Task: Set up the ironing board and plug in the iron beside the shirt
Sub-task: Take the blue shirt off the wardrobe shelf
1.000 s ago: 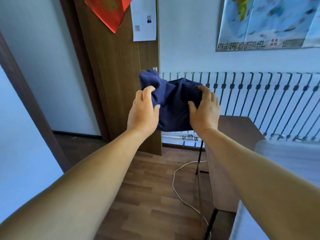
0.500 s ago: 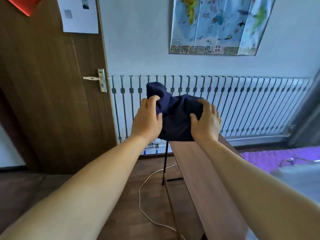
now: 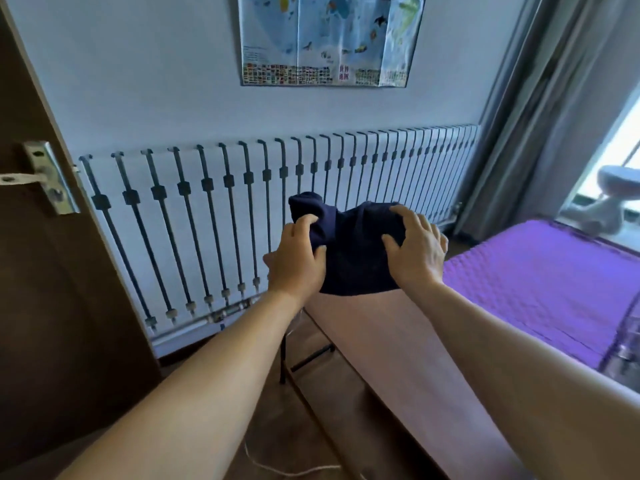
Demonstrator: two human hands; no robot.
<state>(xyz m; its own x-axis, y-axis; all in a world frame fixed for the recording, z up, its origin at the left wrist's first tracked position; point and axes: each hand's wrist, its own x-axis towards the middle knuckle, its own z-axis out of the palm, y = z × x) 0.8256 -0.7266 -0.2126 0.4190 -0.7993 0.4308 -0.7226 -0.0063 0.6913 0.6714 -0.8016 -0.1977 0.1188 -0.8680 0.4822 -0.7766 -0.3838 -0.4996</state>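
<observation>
- Left hand (image 3: pixel 296 263): fingers curled into a bunched fold at the left edge of the dark navy shirt (image 3: pixel 349 251), thumb pressed against the cloth. A firm grip.
- Right hand (image 3: pixel 414 252): fingers spread and bent over the shirt's right side, thumb against the near face of the cloth; it holds the bundle from that side.
- Shirt: crumpled into a loose bundle between the two hands, held up in front of the person. One rounded hump of cloth rises just above the left hand's fingers. The lower hem hangs just over the far end of the ironing board (image 3: pixel 398 358); whether it touches the surface, I cannot tell.
- Ironing board: long brownish surface running from beneath the hands toward the lower right, under the right forearm. A dark metal leg (image 3: pixel 282 355) stands below the left wrist.
- White cord (image 3: pixel 291 472): lies on the wooden floor (image 3: pixel 287 434) beneath the left forearm, near the bottom edge of view.
- Beyond the hands: a white radiator (image 3: pixel 242 216) with dark vertical bars along the wall; a world map (image 3: pixel 329 39) hangs above it.
- Left of the left hand: a brown door (image 3: pixel 41 271) with a metal handle (image 3: pixel 33 176).
- Right of the right hand: a purple bed (image 3: pixel 554 282), grey curtain (image 3: pixel 540 109) beyond it.
</observation>
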